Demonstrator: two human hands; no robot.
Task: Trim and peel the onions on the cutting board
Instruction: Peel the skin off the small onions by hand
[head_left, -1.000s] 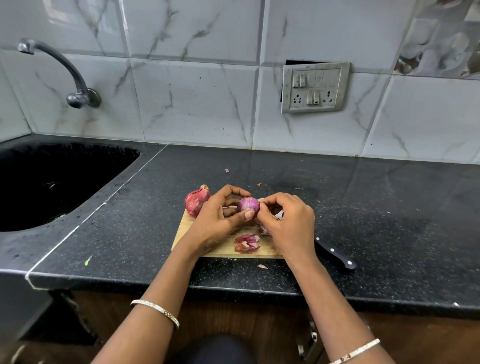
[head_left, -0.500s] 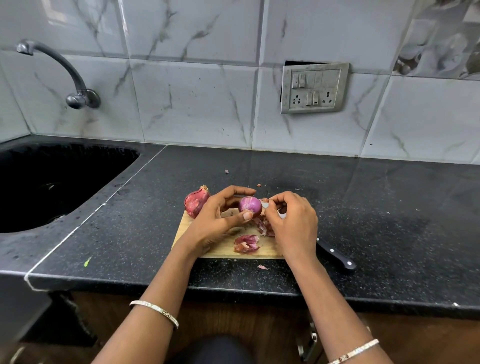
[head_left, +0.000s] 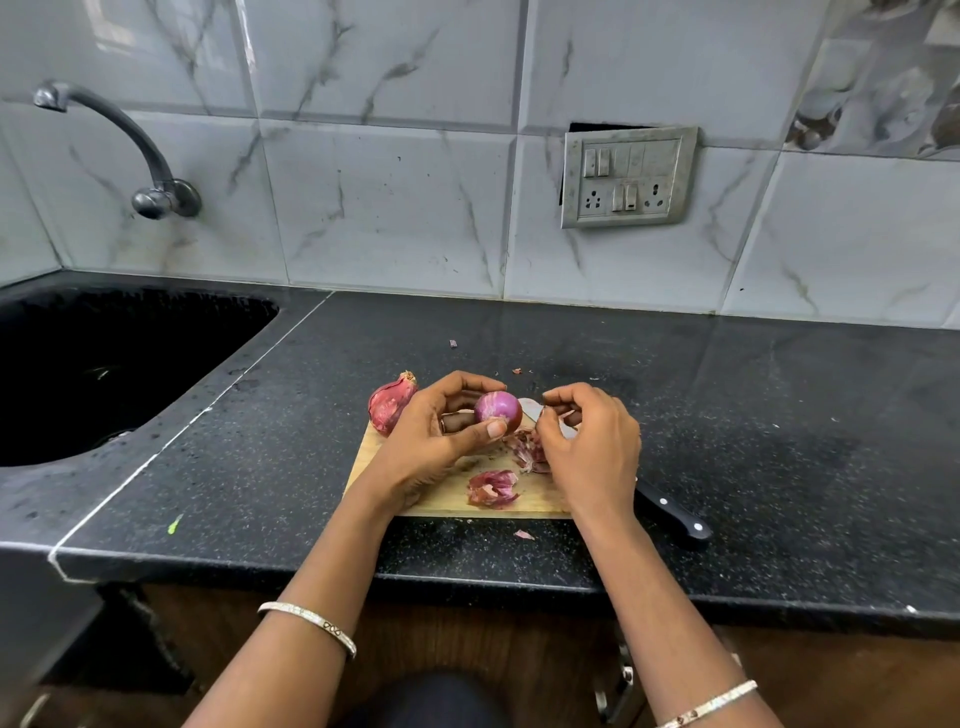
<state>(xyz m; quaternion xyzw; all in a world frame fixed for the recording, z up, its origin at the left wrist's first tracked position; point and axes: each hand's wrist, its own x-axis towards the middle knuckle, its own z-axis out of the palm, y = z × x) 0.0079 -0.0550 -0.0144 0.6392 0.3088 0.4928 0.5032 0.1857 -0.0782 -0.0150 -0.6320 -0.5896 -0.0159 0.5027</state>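
My left hand (head_left: 431, 441) grips a peeled purple onion (head_left: 497, 411) just above the wooden cutting board (head_left: 543, 501). My right hand (head_left: 592, 447) is a little to the onion's right, fingers curled. Its thumb and forefinger pinch what looks like a thin strip of onion skin. An unpeeled red onion (head_left: 389, 402) lies at the board's far left corner. Loose skins (head_left: 491, 488) lie on the board, with more skins (head_left: 527, 451) under my right hand. A black-handled knife (head_left: 675, 515) lies to the right, its blade mostly hidden by my right hand.
The board sits on a black speckled countertop (head_left: 753, 441). A black sink (head_left: 104, 374) with a wall tap (head_left: 156, 192) is at the left. A switch panel (head_left: 628, 176) is on the tiled wall. Small skin scraps (head_left: 523, 534) lie on the counter.
My right hand has drawn away from the onion to the right, opening a gap. The pile of skins under it has grown. My left hand turned the onion slightly.
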